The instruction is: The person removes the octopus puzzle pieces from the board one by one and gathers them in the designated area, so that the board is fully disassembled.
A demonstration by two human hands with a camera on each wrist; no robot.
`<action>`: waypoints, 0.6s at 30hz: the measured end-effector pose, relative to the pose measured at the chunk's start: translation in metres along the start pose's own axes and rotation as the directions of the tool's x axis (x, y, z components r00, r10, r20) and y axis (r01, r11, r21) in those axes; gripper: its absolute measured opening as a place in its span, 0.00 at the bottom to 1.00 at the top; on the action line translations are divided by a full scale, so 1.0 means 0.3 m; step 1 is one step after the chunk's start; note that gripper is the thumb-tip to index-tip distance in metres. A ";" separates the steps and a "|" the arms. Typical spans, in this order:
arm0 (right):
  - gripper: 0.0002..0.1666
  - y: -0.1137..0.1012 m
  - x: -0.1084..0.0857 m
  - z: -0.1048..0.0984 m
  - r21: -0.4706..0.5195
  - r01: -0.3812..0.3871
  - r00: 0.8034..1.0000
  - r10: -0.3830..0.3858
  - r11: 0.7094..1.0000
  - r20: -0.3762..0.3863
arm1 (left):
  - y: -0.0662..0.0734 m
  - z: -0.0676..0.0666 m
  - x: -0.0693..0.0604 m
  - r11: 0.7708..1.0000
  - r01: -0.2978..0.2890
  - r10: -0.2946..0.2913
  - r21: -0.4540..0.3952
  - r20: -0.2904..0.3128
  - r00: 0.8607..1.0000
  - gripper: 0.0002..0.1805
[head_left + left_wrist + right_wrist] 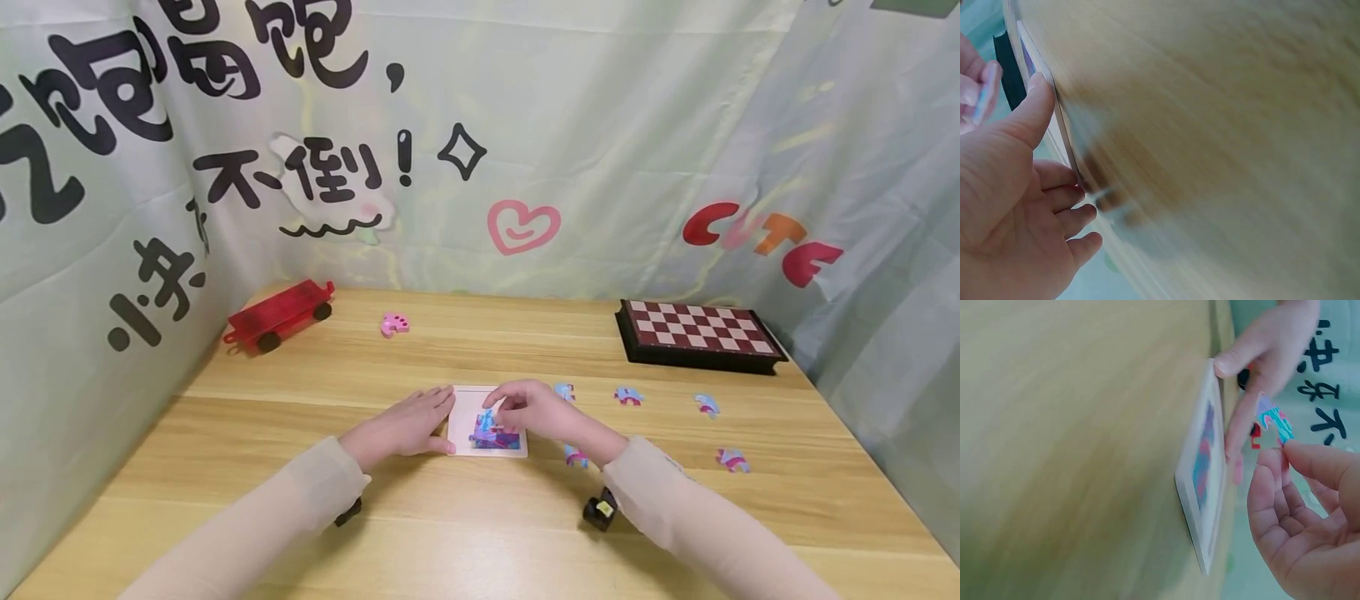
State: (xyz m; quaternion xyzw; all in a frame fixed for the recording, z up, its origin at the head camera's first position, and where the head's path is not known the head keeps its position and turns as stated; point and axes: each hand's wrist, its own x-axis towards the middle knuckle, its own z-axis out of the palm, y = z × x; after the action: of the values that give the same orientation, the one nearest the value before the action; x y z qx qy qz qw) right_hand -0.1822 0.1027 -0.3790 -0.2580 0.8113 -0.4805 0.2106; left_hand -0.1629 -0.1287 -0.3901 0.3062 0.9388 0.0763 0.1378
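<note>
A white-framed puzzle board [461,423] lies on the table, its lower right part filled with blue and purple picture pieces. My left hand [408,423] rests along the board's left edge, thumb near the lower corner and fingers extended. Above the board, my right hand [536,408] pinches a blue and pink puzzle piece [1279,420] between thumb and fingertips. In the right wrist view the piece is held up, apart from the board. The left wrist view shows the left thumb [1038,103] against the frame.
Several loose puzzle pieces lie right of the board, among them one near the table's right side [732,460]. A pink piece [394,324] lies farther back. A red toy wagon [279,317] stands back left, a checkered game box [699,335] back right.
</note>
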 end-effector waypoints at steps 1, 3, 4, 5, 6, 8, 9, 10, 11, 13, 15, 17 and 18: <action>0.11 0.001 -0.016 -0.012 0.000 -0.003 1.000 0.003 1.000 0.000 | 0.000 0.000 0.000 1.000 0.000 0.000 0.000 0.000 1.000 0.44; 0.11 0.005 -0.052 -0.037 -0.005 -0.011 1.000 0.011 1.000 0.005 | 0.000 0.001 -0.001 1.000 0.001 -0.001 -0.001 0.000 1.000 0.44; 0.11 0.007 -0.072 -0.049 -0.002 -0.013 1.000 0.013 1.000 0.013 | 0.000 0.002 -0.001 1.000 0.002 -0.002 -0.002 0.001 1.000 0.44; 0.11 0.011 -0.092 -0.060 -0.003 -0.012 1.000 0.012 1.000 0.023 | 0.000 0.003 -0.001 1.000 0.004 -0.004 -0.002 0.002 1.000 0.44; 0.11 0.017 -0.113 -0.071 -0.006 -0.011 0.999 0.012 1.000 0.034 | 0.000 0.003 -0.001 1.000 0.006 -0.006 -0.003 0.003 1.000 0.44; 0.09 0.033 -0.155 -0.089 -0.007 0.000 0.998 0.001 1.000 0.063 | 0.000 0.004 0.000 1.000 0.013 -0.013 -0.004 0.006 1.000 0.44; 0.09 0.040 -0.176 -0.097 -0.002 -0.008 0.997 0.008 1.000 0.079 | -0.001 0.005 0.000 1.000 0.017 -0.017 -0.002 0.008 1.000 0.44; 0.08 0.049 -0.196 -0.104 -0.001 -0.012 0.995 0.012 1.000 0.099 | -0.001 0.005 0.001 1.000 0.018 -0.018 -0.002 0.007 1.000 0.44; 0.08 0.058 -0.216 -0.110 0.007 -0.019 0.993 0.018 1.000 0.119 | -0.001 0.004 0.001 1.000 0.018 -0.018 -0.002 0.007 1.000 0.44; 0.08 0.077 -0.253 -0.122 0.022 -0.032 0.986 0.028 0.999 0.163 | -0.001 0.004 0.001 1.000 0.018 -0.018 -0.002 0.006 1.000 0.44; 0.08 0.096 -0.287 -0.130 0.037 -0.044 0.978 0.036 0.998 0.206 | 0.000 0.002 0.001 1.000 0.014 -0.014 0.001 0.003 1.000 0.44; 0.08 0.118 -0.316 -0.136 0.056 -0.018 0.967 0.003 0.998 0.255 | 0.001 0.001 0.002 1.000 0.011 -0.011 0.005 0.004 1.000 0.44; 0.08 0.129 -0.327 -0.137 0.061 -0.001 0.960 -0.016 0.998 0.279 | 0.002 0.001 0.003 1.000 0.010 -0.010 0.006 0.004 1.000 0.44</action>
State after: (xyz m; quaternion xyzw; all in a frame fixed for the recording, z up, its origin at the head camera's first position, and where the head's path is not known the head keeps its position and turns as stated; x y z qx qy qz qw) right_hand -0.1383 0.2069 -0.3857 -0.3200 0.7574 -0.4645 0.3290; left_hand -0.1632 -0.1278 -0.3905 0.3022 0.9403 0.0719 0.1393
